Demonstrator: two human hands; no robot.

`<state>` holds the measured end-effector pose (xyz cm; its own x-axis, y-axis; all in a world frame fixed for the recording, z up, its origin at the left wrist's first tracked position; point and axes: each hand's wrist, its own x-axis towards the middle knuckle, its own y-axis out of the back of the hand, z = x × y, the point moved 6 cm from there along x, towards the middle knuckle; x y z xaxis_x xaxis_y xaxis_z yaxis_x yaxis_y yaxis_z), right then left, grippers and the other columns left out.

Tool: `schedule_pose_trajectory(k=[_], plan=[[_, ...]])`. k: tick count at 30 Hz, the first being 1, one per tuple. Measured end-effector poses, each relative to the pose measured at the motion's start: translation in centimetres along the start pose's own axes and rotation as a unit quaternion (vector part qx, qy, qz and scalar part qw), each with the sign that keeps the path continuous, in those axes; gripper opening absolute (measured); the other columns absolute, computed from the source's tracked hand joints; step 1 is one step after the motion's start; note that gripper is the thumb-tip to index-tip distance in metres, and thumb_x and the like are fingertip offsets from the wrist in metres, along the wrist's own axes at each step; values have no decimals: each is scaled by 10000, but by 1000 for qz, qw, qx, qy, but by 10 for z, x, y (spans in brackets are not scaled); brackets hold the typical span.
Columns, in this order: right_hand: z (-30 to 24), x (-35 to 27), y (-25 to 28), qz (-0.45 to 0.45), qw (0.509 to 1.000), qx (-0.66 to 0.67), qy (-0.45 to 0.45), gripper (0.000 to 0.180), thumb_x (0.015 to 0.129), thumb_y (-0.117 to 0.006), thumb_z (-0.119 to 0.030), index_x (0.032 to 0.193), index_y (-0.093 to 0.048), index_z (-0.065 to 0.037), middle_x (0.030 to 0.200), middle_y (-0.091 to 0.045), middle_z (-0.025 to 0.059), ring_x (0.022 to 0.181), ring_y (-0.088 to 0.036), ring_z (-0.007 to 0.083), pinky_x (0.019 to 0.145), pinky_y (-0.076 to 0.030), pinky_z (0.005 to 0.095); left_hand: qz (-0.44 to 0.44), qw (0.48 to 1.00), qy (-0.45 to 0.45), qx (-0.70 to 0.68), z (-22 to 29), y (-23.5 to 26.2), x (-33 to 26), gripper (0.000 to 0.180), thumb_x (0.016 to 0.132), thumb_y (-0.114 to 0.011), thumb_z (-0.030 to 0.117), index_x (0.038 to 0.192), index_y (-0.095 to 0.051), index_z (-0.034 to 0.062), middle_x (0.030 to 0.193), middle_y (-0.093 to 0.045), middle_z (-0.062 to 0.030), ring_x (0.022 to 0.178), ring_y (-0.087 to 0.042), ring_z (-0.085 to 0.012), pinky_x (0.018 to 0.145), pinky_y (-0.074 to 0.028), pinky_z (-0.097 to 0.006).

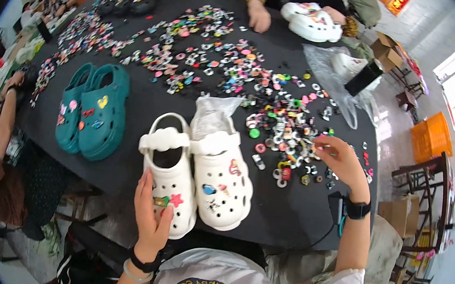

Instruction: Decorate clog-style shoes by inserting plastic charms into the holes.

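My left hand [151, 215] holds the toe of a white clog [172, 178], its fingers along the outer side and the thumb on top. A pink star charm [176, 199] and a green one sit on that toe near my thumb. Beside it stands a second white clog [222, 190], bearing several charms, with clear plastic wrap [216, 116] in its opening. My right hand [342, 162] is at the right edge of a pile of loose shoe charms [290, 127], thumb and fingertips drawn together in a pinch. What lies between them is too small to make out.
A pair of teal clogs [105, 120] with charms stands left on the black table [125, 177]. Charms spread across the far side. Opposite, a person handles white clogs [313, 24]; a black cylinder [364, 78] and plastic bag [335, 90] lie far right. More people sit around.
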<state>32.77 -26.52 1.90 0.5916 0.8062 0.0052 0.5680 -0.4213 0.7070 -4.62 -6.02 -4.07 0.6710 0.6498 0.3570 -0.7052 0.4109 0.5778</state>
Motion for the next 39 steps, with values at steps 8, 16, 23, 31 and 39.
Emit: schedule_pose_trajectory(k=[8, 16, 23, 31, 39], plan=[[21, 74, -27, 22, 983, -159, 87, 341, 849, -671, -207, 1165, -666, -79, 1090, -678, 161, 1033, -623, 345, 917, -490, 412, -5, 998, -17, 68, 8, -6, 2, 685, 809, -625, 115, 1421, -368, -52, 1489, -320, -262, 1372, -314, -412, 1129, -241, -495], [30, 98, -63, 52, 964, -243, 96, 403, 801, -691, -218, 1198, -631, -175, 1134, -647, 86, 1141, -559, 295, 940, -465, 473, -7, 998, -10, 67, 8, -8, 4, 674, 814, -622, 111, 1419, -366, -38, 1492, -316, -260, 1370, -313, -410, 1127, -243, -493], [30, 47, -43, 20, 961, -249, 119, 203, 745, -658, -83, 941, -676, -134, 986, -632, 73, 1016, -570, 296, 853, -490, 416, -13, 997, -7, 71, 7, -7, 3, 683, 825, -615, 121, 1434, -348, -33, 1492, -307, -260, 1374, -302, -408, 1126, -239, -496], [51, 8, 3, 109, 989, -97, 30, 222, 773, -616, 46, 968, -667, -47, 946, -618, 109, 854, -622, 305, 771, -511, 384, -13, 997, -6, 72, 7, -7, 2, 687, 826, -611, 123, 1439, -343, -31, 1496, -302, -261, 1377, -299, -407, 1129, -226, -497], [53, -4, 20, 199, 980, 2, -11, 294, 830, -661, -16, 1119, -665, -65, 1025, -678, 135, 814, -667, 218, 719, -528, 334, -12, 997, -11, 75, 10, -9, 4, 672, 831, -583, 115, 1442, -340, -26, 1506, -295, -256, 1374, -307, -401, 1129, -224, -490]])
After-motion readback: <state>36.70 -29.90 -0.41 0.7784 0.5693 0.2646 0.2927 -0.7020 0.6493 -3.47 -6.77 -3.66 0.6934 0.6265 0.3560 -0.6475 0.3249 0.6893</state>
